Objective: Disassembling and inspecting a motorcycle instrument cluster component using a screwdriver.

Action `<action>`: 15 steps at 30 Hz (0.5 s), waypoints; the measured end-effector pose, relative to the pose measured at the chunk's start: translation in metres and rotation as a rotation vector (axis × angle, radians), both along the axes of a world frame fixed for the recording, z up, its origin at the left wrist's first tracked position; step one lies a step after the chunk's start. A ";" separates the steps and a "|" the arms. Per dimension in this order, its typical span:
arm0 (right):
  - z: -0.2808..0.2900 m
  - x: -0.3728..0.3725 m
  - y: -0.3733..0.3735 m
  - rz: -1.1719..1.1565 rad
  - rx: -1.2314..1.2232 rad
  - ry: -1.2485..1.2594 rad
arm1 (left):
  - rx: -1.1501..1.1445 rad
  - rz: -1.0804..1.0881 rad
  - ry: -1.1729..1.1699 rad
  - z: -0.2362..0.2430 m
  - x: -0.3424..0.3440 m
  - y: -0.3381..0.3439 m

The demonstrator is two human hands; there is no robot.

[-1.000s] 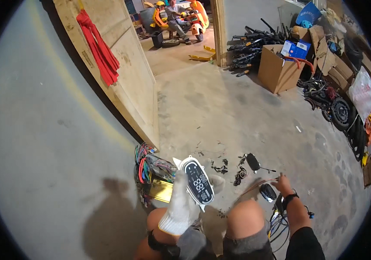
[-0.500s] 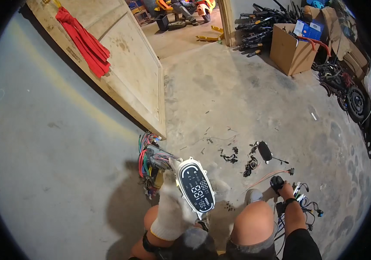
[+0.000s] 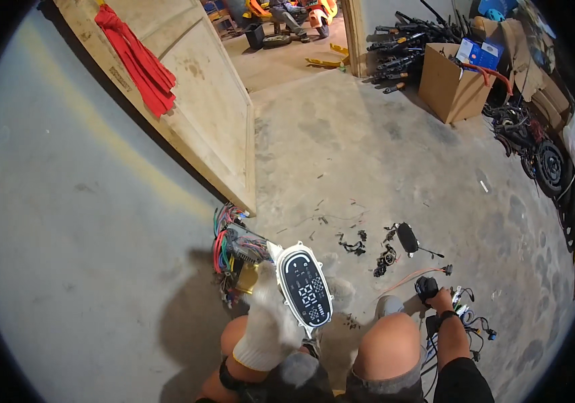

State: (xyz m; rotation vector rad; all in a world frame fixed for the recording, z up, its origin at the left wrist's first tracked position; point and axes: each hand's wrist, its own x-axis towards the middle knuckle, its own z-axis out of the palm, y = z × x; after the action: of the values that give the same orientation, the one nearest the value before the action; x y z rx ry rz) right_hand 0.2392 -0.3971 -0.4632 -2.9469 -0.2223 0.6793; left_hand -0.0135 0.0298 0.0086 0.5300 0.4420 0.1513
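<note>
My left hand point(image 3: 270, 329), in a white knitted glove, holds an oval digital instrument display point(image 3: 305, 290) with a pale rim. Its dark face is lit with white digits and bars and is turned up toward me. My right hand point(image 3: 442, 300), which looks bare, is closed on a black rounded part point(image 3: 426, 287) low at the right; its exact kind is unclear. Beside that hand lies a tangle of cables with connectors point(image 3: 478, 326). My knees are in the lower middle, with the display held above and between them.
Bundled coloured wires point(image 3: 230, 248) lie against the left wall. Small black parts point(image 3: 385, 260) and a dark oval unit point(image 3: 407, 238) lie on the concrete floor ahead. An open door point(image 3: 217, 87) with red cloth stands left. A cardboard box point(image 3: 452, 84) and piled scooter parts are at the right back.
The view has shifted slightly. The display in my left hand has moved or tilted a little. Both hands keep their holds.
</note>
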 end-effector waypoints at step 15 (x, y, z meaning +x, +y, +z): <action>0.356 -0.039 0.041 -0.090 0.439 0.387 | 0.048 0.117 -0.150 -0.007 -0.003 0.002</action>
State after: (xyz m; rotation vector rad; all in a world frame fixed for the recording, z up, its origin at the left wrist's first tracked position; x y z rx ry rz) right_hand 0.2005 -0.3562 -0.1070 -2.3445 -0.1732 1.0173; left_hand -0.0169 0.0321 0.0015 0.5357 0.3232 0.3123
